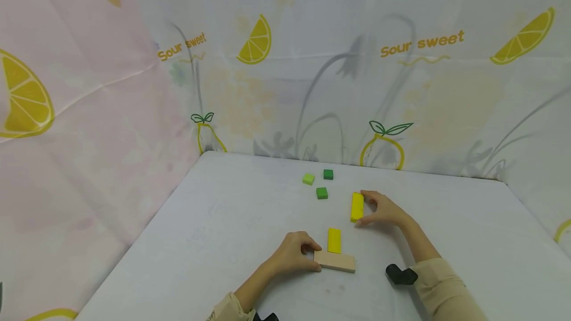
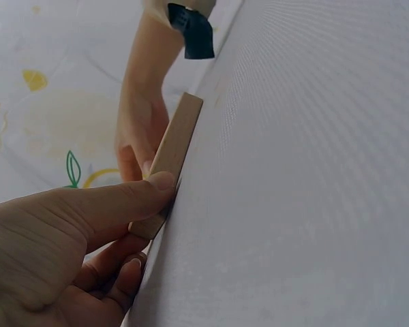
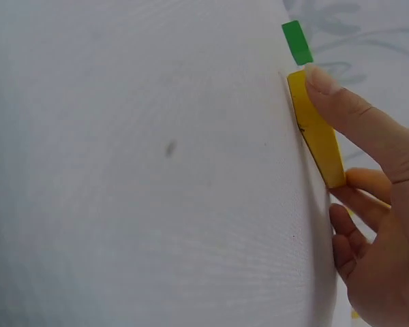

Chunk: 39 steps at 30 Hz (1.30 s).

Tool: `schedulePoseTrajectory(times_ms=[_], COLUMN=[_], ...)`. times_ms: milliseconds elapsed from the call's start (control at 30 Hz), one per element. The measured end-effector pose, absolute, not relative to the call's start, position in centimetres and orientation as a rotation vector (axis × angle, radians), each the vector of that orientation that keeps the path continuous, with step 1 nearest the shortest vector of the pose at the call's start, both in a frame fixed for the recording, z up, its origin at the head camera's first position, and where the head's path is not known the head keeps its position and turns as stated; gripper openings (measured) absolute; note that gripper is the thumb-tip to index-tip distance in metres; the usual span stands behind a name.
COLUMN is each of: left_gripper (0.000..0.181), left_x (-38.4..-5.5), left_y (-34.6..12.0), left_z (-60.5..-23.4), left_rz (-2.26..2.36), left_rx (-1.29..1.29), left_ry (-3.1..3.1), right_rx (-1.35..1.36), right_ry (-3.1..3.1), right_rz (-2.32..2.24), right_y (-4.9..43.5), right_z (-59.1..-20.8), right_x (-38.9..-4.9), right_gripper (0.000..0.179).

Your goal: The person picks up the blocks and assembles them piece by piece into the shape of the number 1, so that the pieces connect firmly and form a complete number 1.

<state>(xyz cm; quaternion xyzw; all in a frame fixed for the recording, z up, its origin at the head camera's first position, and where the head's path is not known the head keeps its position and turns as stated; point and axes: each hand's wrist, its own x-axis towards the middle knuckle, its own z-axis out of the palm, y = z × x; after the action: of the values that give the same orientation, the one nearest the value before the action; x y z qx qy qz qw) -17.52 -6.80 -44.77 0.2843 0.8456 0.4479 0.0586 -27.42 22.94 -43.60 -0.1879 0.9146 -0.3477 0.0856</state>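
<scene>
In the lower middle of the head view, the left hand pinches the left end of a long, flat, plain wood-coloured block. Its grip is closed to the block's width, with the thumb along the near side and the fingers at the far side; the left wrist view shows the thumb lying across the wood. The rest of the block reaches free toward the right.

Right of centre, the right hand has a bright yellow rectangular block held lengthwise. That grip is spread wider, thumb at the near end and a finger at the far end, leaving a gap between the palm and the block's side. Whether this block rests on the desk or is slightly raised cannot be told.

A second, flat yellow block lies just beyond the wood-coloured one, its near end meeting or almost meeting that block's far edge. Farther back, above the centre of the frame, three small blocks sit near one another: a light green block at left, a dark green block at right, and a mid-green block nearest. A white cloth backdrop with lemon prints fills the upper frame.
</scene>
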Motion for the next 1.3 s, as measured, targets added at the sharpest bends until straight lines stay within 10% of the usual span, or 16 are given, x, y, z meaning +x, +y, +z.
schedulePoseTrajectory(times_ms=[1300], left_gripper=[0.033], left_x=[-17.4], left_y=[-6.8], left_z=[-44.6], left_rz=[1.358], left_rx=[0.860], left_ry=[2.563], right_rx=[-0.519], right_ry=[2.840], right_rz=[-1.069], right_y=[21.8], right_z=[-43.4], right_x=[-27.1], right_gripper=[0.091])
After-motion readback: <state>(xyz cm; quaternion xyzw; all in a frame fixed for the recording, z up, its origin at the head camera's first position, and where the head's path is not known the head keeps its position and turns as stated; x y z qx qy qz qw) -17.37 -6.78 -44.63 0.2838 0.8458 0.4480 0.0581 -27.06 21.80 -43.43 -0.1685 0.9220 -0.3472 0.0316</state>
